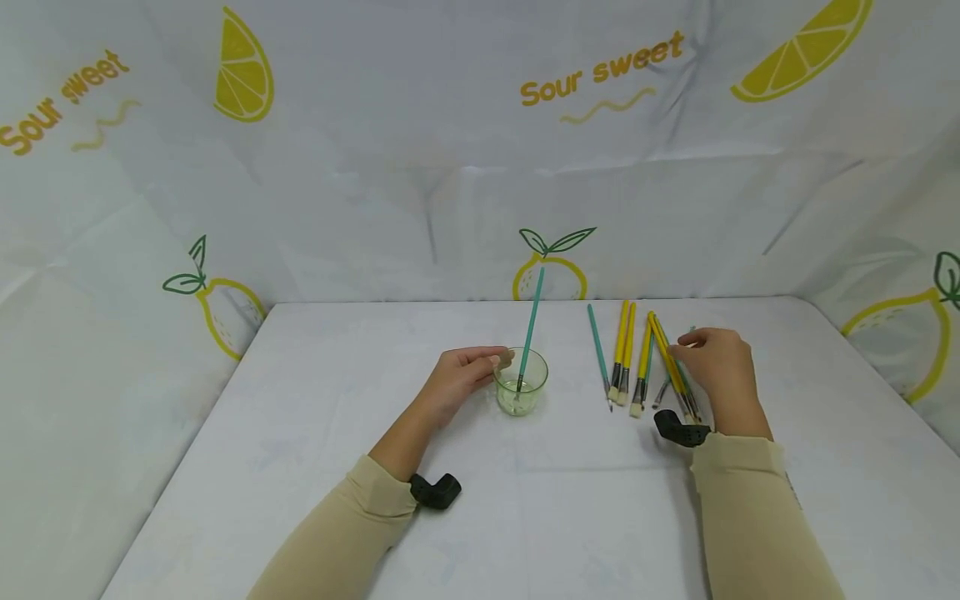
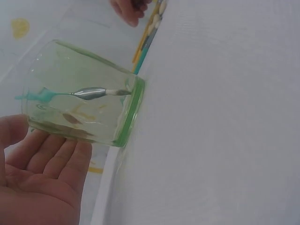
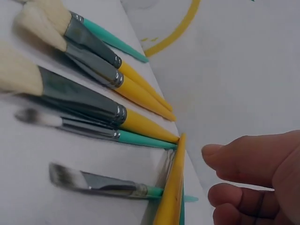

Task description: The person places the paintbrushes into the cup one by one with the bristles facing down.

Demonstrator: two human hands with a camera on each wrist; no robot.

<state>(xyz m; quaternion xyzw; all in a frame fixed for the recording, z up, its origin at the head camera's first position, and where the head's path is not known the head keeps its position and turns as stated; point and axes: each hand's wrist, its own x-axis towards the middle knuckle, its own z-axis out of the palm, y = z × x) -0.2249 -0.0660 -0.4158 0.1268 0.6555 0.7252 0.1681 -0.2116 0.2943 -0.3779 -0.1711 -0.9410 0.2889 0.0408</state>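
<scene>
A clear, green-tinted glass cup (image 1: 519,402) stands on the table with one teal-handled paintbrush (image 1: 532,321) leaning in it, bristles down. My left hand (image 1: 467,372) holds the cup at its left side, thumb by the rim and fingers along the wall (image 2: 56,161). On the right lie several paintbrushes, among them a yellow-handled one (image 1: 664,350) crossing others. My right hand (image 1: 716,362) is beside this brush, thumb and fingers apart with nothing between them in the right wrist view. A flat brush (image 3: 103,182) with a teal handle lies partly under the yellow handle (image 3: 171,192).
Between cup and right hand, a teal brush (image 1: 598,346) and yellow brushes (image 1: 622,346) lie side by side, bristles toward me. A white cloth with lemon prints (image 1: 450,208) hangs behind the white table (image 1: 525,508).
</scene>
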